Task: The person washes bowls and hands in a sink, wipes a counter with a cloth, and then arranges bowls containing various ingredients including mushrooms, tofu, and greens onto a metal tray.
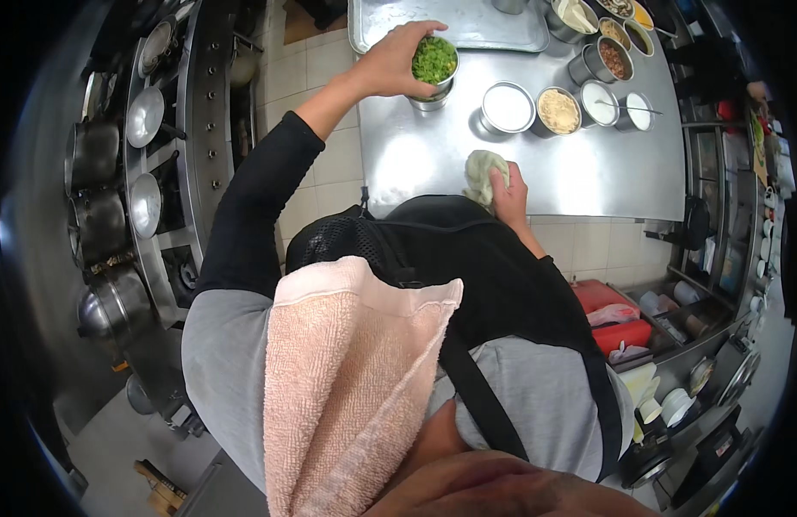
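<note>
My left hand (393, 63) is around a metal cup of chopped green herbs (435, 59) at the far left of the steel worktable (430, 145). Directly under that cup, partly hidden by it, is another metal container (432, 103); whether the two touch I cannot tell. Down by the table's near edge, my right hand (513, 197) grips a crumpled pale green cloth (485, 173). To the right of the herbs stand a metal container with white contents (508, 108) and one filled with a tan crumbly food (558, 111).
Farther right are two more containers of white contents (598, 103) (638, 111), one with a spoon, and one of reddish-brown bits (613, 58). A metal tray (450, 29) lies at the back. Left is a stove with pans (146, 116); right, shelving (708, 168).
</note>
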{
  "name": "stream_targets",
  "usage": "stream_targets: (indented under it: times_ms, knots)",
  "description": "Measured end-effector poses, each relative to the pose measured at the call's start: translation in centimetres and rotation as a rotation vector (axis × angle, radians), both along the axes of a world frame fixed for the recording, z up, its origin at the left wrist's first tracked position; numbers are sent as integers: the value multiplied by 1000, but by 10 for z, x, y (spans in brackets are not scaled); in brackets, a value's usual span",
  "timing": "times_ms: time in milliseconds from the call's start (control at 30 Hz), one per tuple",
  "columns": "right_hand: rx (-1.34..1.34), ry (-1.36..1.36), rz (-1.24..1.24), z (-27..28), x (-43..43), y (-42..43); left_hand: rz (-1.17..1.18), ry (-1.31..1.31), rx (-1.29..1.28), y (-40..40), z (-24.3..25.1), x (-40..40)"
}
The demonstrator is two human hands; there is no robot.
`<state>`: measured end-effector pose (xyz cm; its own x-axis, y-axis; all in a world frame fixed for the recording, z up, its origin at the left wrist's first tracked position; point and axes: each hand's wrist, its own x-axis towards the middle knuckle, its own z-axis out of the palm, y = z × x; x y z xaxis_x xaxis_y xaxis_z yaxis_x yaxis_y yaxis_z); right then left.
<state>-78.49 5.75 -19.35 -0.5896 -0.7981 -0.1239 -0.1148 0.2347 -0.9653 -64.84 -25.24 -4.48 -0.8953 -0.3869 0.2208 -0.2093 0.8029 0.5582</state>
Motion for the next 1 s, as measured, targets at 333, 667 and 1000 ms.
stream_targets:
  times_ms: [333, 667, 1000]
  knots:
    - [-48, -302, -42, 21, -39, 21, 559, 158, 1077, -22, -88, 45]
    - [2, -522, -179, 26, -81, 48, 430, 178, 1507, 6, -88, -55]
    - [44, -324, -213, 15, -88, 59, 174, 7, 1598, 1, -105, -173]
